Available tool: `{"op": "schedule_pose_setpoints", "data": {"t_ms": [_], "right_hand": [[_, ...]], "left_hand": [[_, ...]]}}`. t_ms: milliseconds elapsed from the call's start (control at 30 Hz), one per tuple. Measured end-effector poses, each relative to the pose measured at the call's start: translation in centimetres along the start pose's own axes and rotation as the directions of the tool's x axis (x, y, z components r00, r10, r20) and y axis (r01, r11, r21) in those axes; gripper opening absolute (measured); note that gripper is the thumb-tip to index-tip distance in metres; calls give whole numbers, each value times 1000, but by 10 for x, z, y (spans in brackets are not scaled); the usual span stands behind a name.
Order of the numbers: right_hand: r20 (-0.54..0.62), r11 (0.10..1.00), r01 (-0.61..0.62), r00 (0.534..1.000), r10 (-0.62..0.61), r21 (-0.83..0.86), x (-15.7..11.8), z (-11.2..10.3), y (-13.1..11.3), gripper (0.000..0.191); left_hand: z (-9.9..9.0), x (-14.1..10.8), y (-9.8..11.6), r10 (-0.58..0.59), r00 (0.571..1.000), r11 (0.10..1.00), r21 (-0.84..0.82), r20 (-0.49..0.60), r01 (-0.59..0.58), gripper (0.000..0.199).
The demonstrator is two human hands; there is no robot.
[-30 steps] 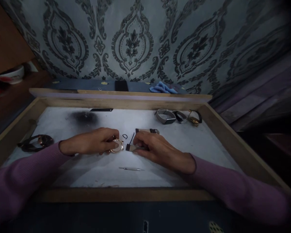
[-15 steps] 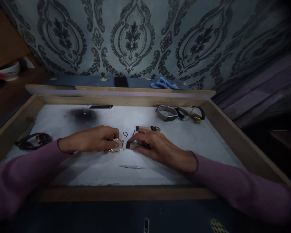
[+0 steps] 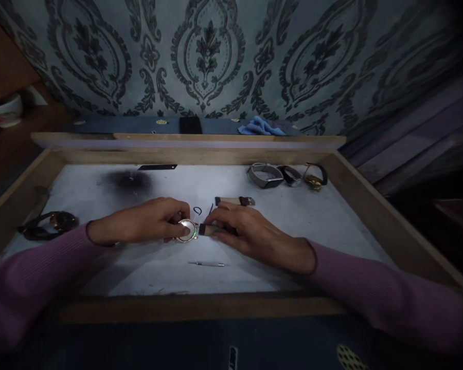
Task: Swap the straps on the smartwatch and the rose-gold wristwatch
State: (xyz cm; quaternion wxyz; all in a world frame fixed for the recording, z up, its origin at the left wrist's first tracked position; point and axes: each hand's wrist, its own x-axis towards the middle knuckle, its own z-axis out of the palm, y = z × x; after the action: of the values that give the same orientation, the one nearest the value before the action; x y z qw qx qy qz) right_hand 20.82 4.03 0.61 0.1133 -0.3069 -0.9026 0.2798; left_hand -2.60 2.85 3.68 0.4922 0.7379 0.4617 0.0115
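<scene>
My left hand (image 3: 160,222) is closed on a round gold-rimmed watch case (image 3: 187,231), its thumb resting over the pale face that shows. Between the fingers of my right hand (image 3: 241,228) is a watch strap (image 3: 207,229), dark at the tip and tan along its length. The strap's end is right at the case's lug; whether they are joined I cannot tell. Behind my right hand lies a second strap piece (image 3: 229,201) with a buckle. A small dark loop (image 3: 197,210) is just beyond the case, and a thin silver spring bar tool (image 3: 208,264) lies nearer me.
A wooden-framed tray (image 3: 200,303) surrounds the white work surface. At its left is a dark watch (image 3: 59,222); at the back right are several watches and bands (image 3: 265,177). A black blade-like strip (image 3: 158,167) lies at the back. Behind the tray is a blue cloth (image 3: 260,126).
My right hand has brought the strap's end closer to the watch case. The case now catches a bright, greenish glint. The whole view has shifted slightly.
</scene>
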Motion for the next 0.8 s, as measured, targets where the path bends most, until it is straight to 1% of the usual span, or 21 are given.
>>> {"op": "schedule_pose_setpoints", "data": {"t_ms": [167,333,433,700,800], "right_hand": [[8,998,-55,998,55,23,0,-1,-3,10],[64,991,-132,990,130,34,2,-6,-7,7],[69,989,-137,989,134,48,3,-6,-8,5],[75,989,-125,990,119,81,2,-6,-4,2],[88,989,-124,989,116,86,2,-7,-4,2]], "left_hand": [[0,0,2,-26,1000,1000,5,8,26,22],[0,1,-2,-9,1000,999,-30,24,9,21],[0,1,-4,3,999,999,-36,33,-2,21],[-1,0,0,-20,999,1000,-12,42,20,22],[-1,1,-1,-17,999,999,-26,45,18,20]]}}
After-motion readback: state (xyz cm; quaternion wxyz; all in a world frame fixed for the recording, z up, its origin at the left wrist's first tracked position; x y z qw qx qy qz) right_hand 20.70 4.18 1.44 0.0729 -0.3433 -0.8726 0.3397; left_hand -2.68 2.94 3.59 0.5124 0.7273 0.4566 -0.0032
